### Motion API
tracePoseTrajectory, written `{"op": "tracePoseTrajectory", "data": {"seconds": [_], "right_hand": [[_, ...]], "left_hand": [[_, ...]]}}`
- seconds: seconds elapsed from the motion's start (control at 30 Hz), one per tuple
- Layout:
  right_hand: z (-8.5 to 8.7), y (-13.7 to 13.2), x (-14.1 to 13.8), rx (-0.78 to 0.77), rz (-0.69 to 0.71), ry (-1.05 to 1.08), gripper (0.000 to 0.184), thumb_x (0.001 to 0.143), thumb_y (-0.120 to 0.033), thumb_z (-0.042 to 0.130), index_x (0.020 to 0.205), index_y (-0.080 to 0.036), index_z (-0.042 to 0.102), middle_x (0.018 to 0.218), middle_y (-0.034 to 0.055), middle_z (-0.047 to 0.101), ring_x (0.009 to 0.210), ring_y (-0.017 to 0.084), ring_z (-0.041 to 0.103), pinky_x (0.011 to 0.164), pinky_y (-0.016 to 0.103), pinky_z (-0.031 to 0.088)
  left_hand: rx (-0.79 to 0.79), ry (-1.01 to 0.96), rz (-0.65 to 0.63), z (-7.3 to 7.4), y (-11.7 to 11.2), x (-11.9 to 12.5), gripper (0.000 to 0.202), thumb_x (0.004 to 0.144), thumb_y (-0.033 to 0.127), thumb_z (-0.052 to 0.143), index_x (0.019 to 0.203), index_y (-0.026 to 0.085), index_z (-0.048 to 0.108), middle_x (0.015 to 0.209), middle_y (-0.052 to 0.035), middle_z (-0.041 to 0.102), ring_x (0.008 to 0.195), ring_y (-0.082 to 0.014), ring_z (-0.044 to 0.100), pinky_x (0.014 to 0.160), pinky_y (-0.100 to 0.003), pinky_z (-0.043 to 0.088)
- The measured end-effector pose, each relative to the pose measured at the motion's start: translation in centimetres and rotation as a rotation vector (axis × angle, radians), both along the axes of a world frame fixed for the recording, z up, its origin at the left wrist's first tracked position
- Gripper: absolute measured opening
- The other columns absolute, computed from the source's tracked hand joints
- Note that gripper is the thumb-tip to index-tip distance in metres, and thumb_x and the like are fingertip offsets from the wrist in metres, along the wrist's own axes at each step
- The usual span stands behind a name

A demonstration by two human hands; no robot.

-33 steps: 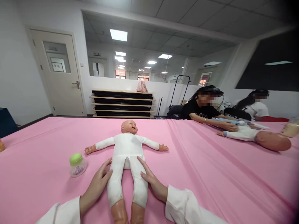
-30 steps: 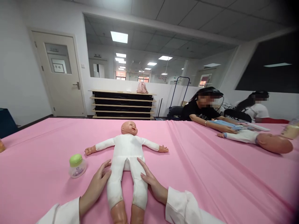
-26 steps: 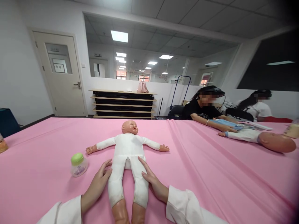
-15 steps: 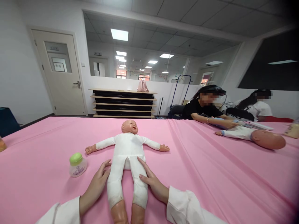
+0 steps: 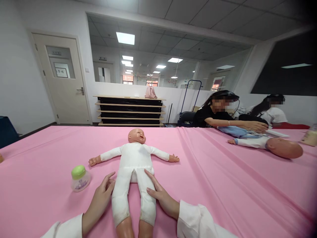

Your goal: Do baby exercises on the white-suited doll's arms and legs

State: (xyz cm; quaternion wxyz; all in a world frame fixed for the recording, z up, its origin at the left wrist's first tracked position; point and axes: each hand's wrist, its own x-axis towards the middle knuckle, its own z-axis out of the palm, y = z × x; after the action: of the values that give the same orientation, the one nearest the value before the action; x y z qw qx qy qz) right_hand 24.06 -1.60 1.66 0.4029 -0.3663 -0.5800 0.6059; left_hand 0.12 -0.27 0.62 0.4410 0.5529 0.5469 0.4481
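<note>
A white-walled room has one wide interior window (image 5: 170, 53), one shut door (image 5: 61, 102) and one low shelf stack (image 5: 130, 110). A table under creased pink cloth (image 5: 210, 185) spans the foreground, its near edge out of frame. At the right sit two others, a person in black (image 5: 203, 115) and a person in white (image 5: 276, 115), the latter partly hidden. Two dolls lie face up: the central doll (image 5: 135, 155), arms spread, feet cut off below, and a far doll (image 5: 256, 142), its legs hard to make out among blue cloth (image 5: 234, 131). The wearer's right hand (image 5: 163, 198) is open, fingers resting on the central doll's thigh; the left hand (image 5: 102, 193), also open, is beside the other leg, contact unclear. Left of it sits one green-lidded jar (image 5: 81, 181), its label unreadable.
</note>
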Motion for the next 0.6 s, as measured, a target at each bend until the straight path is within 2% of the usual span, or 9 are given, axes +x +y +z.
{"op": "tracePoseTrajectory", "data": {"seconds": [0.23, 0.47, 0.6], "right_hand": [[0.2, 0.0, -0.1, -0.016, 0.003, -0.023, 0.065, 0.077, -0.039, 0.058, 0.134, -0.032, 0.026, 0.146, -0.0012, 0.016, 0.134, 0.015, 0.014, 0.109, 0.034, 0.01], [0.4, -0.1, -0.1, -0.017, 0.013, -0.073, 0.068, 0.078, -0.042, 0.055, 0.136, -0.032, 0.021, 0.147, -0.0021, 0.011, 0.135, 0.014, 0.008, 0.109, 0.034, 0.007], [0.3, -0.1, 0.1, 0.016, 0.057, -0.079, 0.07, 0.079, -0.046, 0.052, 0.137, -0.03, 0.016, 0.147, -0.0012, 0.007, 0.135, 0.013, 0.005, 0.109, 0.034, 0.005]], "left_hand": [[0.0, -0.068, -0.076, -1.4, 0.7, -0.4, 0.052, 0.08, 0.051, 0.042, 0.123, 0.021, 0.036, 0.09, -0.0031, 0.06, 0.087, -0.0204, 0.058, 0.078, -0.034, 0.044], [-0.029, -0.092, -0.07, -0.8, 0.4, -0.2, 0.055, 0.081, 0.048, 0.043, 0.127, 0.021, 0.028, 0.09, -0.0032, 0.059, 0.091, -0.0201, 0.057, 0.084, -0.034, 0.041], [-0.008, -0.1, -0.053, -1.1, 0.6, -0.2, 0.056, 0.081, 0.048, 0.043, 0.127, 0.021, 0.027, 0.087, -0.0024, 0.059, 0.089, -0.0201, 0.058, 0.082, -0.034, 0.042]]}}
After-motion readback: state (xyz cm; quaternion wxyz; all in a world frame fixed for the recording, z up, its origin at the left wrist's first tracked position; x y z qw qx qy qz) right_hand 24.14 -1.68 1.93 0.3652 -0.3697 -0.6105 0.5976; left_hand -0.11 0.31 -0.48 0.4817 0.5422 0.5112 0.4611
